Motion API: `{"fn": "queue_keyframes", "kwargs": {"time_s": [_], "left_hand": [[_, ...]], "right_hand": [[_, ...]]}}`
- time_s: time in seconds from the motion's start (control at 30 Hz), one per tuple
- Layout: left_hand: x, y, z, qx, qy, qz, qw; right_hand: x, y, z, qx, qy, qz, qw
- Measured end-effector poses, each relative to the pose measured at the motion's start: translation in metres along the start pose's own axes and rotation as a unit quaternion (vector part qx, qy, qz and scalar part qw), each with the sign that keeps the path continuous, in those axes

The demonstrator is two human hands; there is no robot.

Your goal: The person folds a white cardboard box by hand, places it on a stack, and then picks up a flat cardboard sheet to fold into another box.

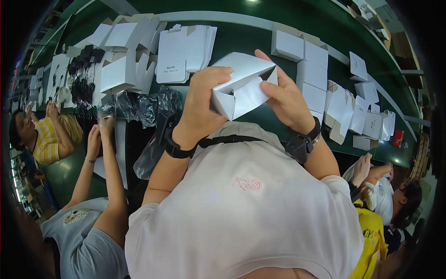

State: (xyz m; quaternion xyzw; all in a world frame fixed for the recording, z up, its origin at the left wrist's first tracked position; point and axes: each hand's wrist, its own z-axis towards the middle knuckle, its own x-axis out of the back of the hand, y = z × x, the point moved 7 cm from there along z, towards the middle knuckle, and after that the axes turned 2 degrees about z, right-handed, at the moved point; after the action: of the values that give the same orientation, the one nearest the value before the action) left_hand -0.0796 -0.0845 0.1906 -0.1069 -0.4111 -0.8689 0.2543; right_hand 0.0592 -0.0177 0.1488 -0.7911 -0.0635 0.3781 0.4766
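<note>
Between my two hands is a white cardboard box (246, 100), raised in front of my chest and tilted, with its near end partly open and a flap folding inward. My left hand (204, 95) wraps round the box's left side, fingers over the top edge. On the other side my right hand (289, 98) grips the box, its thumb pressed on the flap at the opening. What lies inside the box cannot be made out. Black bands with bulky modules circle both my wrists.
Flat white cartons (174, 53) lie stacked on the green table (241, 37). Open white boxes (116, 72) stand left, near black cables (86, 69) and plastic-bagged items (146, 109). Closed white boxes (313, 69) line up at right. Co-workers sit on both sides; one person's hands (100, 130) work at left.
</note>
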Motion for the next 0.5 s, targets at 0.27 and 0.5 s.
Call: {"fn": "queue_keyframes", "kwargs": {"time_s": [0.27,0.5], "left_hand": [[-0.008,-0.001,-0.002,-0.021,-0.002,0.017,1.000],[0.003,-0.020,-0.007,0.058,0.078,-0.059,0.993]], "right_hand": [[0.003,-0.007,0.009,0.107,0.060,-0.084,0.989],[-0.004,-0.021,0.003,0.167,0.029,-0.138,0.976]]}}
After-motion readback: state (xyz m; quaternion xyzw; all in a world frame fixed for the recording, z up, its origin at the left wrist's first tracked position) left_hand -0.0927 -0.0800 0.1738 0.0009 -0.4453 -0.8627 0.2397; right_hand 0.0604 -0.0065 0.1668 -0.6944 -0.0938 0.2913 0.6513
